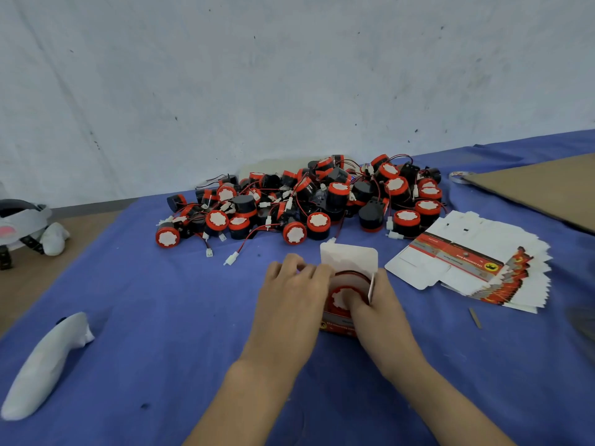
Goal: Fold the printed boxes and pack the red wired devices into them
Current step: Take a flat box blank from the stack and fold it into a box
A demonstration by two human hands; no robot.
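Observation:
A printed red and white box (349,262) stands open in front of me on the blue cloth, its white top flap raised. A red wired device (338,292) sits in its mouth. My left hand (289,291) grips the box's left side with curled fingers. My right hand (378,304) holds the right side, and its thumb presses on the device's white face. A heap of red and black wired devices (306,201) lies just beyond. A fanned stack of flat printed boxes (476,262) lies to the right.
A white stuffed cloth object (45,365) lies at the near left. A brown cardboard sheet (547,188) and a tape roll (460,177) are at the far right. A headset-like thing (22,220) sits off the cloth at left. A grey wall stands behind.

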